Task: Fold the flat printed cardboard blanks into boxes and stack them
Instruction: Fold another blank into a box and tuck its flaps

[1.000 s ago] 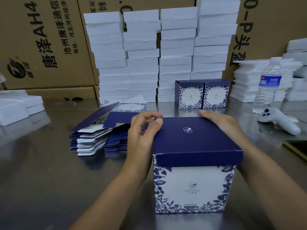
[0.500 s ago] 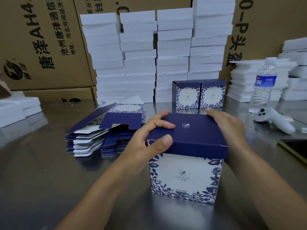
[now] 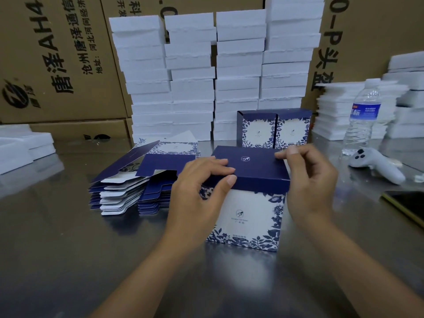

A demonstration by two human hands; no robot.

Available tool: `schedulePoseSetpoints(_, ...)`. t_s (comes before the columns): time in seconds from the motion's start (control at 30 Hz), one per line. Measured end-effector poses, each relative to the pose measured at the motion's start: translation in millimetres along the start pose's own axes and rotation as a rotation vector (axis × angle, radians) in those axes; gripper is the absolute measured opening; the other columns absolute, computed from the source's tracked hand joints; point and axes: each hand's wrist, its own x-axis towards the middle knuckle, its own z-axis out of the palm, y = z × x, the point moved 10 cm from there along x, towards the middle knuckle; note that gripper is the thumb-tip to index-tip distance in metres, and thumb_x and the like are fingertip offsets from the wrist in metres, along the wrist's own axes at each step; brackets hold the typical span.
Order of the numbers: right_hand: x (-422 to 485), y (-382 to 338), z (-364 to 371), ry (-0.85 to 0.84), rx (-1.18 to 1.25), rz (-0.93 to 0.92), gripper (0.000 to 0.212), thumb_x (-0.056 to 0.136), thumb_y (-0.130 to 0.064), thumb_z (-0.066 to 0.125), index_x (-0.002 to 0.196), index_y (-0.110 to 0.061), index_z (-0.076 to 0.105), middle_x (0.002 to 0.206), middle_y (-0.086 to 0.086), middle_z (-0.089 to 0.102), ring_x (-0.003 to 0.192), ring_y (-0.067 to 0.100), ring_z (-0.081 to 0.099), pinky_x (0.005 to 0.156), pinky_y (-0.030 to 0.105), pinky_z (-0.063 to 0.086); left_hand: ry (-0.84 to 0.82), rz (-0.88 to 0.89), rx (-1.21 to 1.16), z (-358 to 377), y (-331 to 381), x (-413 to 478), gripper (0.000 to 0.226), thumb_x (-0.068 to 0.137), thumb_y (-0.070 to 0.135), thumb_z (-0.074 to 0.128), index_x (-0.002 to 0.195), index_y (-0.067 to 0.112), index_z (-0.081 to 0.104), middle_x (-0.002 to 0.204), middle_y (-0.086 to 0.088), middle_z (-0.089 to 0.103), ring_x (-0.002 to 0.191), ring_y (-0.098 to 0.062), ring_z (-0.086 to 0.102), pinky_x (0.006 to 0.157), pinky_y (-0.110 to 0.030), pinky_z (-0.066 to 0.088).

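Left hand (image 3: pixel 202 191) pinching the navy lid (image 3: pixel 254 168) at its near-left corner, right hand (image 3: pixel 309 184) curled over its right edge, the box (image 3: pixel 250 216) upright on the desk (image 3: pixel 68 249) beside the flat blanks (image 3: pixel 124 191), so press both sides evenly and the flap should tuck square.

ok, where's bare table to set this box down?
Bare table front-left, bordered by blanks, box and near edge; also a strip between blanks and left foam. Crowded right: bottle, controller, phone. Back filled by foam stacks and two done boxes.
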Motion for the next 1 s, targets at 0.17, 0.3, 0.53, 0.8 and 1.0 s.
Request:
schedulePoseSetpoints(0.17,-14,-39,15,-0.113,-0.095,-0.325,0.020,0.085,-0.028,0.051,0.072,-0.017,0.061,0.074,-0.008,0.060,0.073,0.013,0.055,0.072,0.022,0.043,0.039,-0.029,-0.018,-2,-8,2,0.017,0.082,0.015,0.069,0.090,0.030,0.064,0.105,0.018,0.062,0.109,-0.004,0.056,0.096,-0.015,0.038)
schedulePoseSetpoints(0.3,-31,-45,38,-0.215,-0.347,-0.569,0.023,0.085,-0.026,0.060,0.082,-0.007,0.072,0.079,0.004,0.062,0.077,0.018,0.055,0.073,0.031,0.044,0.015,-0.053,-0.036,-1,-11,2,0.017,0.083,0.013,0.069,0.092,0.027,0.065,0.107,0.017,0.062,0.114,-0.005,0.055,0.097,-0.015,0.038)
schedulePoseSetpoints(0.53,-34,-34,40,-0.164,-0.351,-0.554,0.026,0.089,-0.030,0.057,0.085,-0.009,0.072,0.085,-0.003,0.053,0.084,0.015,0.049,0.075,0.034,0.044,0.010,-0.087,-0.062,0,-15,4,0.017,0.085,0.013,0.067,0.086,0.030,0.065,0.104,0.015,0.064,0.111,-0.004,0.055,0.095,-0.014,0.038)
schedulePoseSetpoints(0.8,-35,-35,44,-0.176,-0.335,-0.541,0.024,0.090,-0.026,0.056,0.078,-0.008,0.067,0.080,-0.003,0.052,0.079,0.014,0.046,0.067,0.034,0.042,0.056,-0.050,-0.043,2,-16,3,0.013,0.084,0.024,0.060,0.082,0.037,0.060,0.098,0.019,0.062,0.107,0.000,0.052,0.093,-0.013,0.036)
schedulePoseSetpoints(1.0,-34,-35,43,-0.183,-0.347,-0.567,0.024,0.091,-0.026,0.056,0.079,-0.009,0.069,0.080,0.001,0.057,0.078,0.015,0.049,0.067,0.042,0.045,0.047,-0.016,0.027,0,-12,2,0.009,0.085,0.026,0.059,0.086,0.034,0.061,0.103,0.021,0.061,0.112,-0.006,0.052,0.100,-0.035,0.039)
